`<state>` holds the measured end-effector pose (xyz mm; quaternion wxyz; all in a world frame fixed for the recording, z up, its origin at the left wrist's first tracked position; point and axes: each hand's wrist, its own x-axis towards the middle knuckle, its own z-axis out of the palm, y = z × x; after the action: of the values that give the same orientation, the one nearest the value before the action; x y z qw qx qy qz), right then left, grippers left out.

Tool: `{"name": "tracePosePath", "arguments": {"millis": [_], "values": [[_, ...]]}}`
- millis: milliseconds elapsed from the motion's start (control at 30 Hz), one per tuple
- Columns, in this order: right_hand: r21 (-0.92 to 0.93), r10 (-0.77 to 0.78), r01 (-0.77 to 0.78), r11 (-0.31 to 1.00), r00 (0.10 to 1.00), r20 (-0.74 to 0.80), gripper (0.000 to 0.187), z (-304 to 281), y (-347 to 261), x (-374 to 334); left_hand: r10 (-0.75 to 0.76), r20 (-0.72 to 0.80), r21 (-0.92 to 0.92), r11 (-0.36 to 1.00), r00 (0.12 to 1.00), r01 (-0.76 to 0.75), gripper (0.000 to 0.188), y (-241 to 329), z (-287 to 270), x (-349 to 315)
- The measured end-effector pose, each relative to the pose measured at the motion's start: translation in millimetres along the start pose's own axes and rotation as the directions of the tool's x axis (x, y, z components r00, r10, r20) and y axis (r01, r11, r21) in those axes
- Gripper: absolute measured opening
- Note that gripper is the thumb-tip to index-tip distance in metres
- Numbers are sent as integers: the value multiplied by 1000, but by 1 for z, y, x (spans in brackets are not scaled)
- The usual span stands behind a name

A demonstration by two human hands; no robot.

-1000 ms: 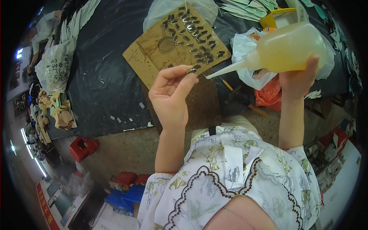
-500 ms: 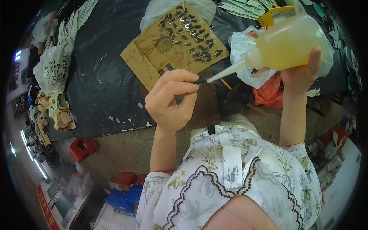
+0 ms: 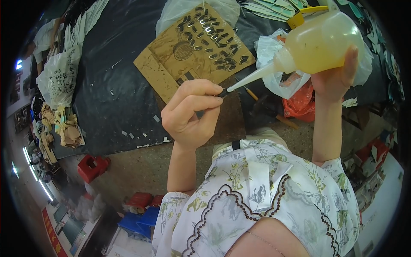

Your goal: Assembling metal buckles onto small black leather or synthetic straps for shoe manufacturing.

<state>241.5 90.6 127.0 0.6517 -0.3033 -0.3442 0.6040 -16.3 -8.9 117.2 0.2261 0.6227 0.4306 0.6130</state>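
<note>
Between the thumb and fingers of my left hand (image 3: 192, 113) is pinched a small dark piece (image 3: 223, 93), mostly hidden by the fingertips. My right hand (image 3: 336, 77) grips a clear squeeze bottle (image 3: 323, 45) of yellow liquid from below, tilted with its long white nozzle pointing down to the left. The nozzle's tip meets the small dark piece or is very close to it. Beyond my left hand lies a brown cardboard sheet (image 3: 156, 64), with several small dark oval pieces (image 3: 209, 30) spread over it.
A white plastic bag (image 3: 267, 51) and a red bag (image 3: 299, 103) lie beside the bottle. A yellow-handled tool (image 3: 251, 94) rests near the nozzle. Cut sheets (image 3: 274, 8) are piled at the far right. A red plastic stool (image 3: 93, 167) stands on the floor. At far left another person (image 3: 43, 40) appears.
The nozzle tip has shifted slightly left along the dark piece, and the bottle has moved a little up and left. My left hand stays nearly still. A person has come into view at far left.
</note>
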Motion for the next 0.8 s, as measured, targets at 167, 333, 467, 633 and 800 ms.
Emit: {"name": "tracePosePath", "arguments": {"millis": [167, 333, 467, 633, 800], "values": [[-39, 6, -8, 999, 999, -49, 60, 2, 1, -1, 9, -7, -2, 1000, 1000, -9, 19, -1, 0, 1], [-106, 53, -48, 993, 998, 46, 60, -4, 0, -3, -4, -44, -26, 1000, 999, 3, 20, -3, 2, 1], [-36, 68, -66, 997, 997, 44, 58, -6, 2, -3, -190, -21, 0, 982, 982, 190, 18, -29, -1, -13], [70, 73, -61, 996, 980, -184, 46, -18, 3, -10, -691, -154, -11, 716, 707, 698, 12, -135, -10, -69], [107, 107, -81, 991, 960, -260, 49, -26, -2, -15, -147, -70, 530, 832, 987, 161, 9, -201, 4, -52]]}}
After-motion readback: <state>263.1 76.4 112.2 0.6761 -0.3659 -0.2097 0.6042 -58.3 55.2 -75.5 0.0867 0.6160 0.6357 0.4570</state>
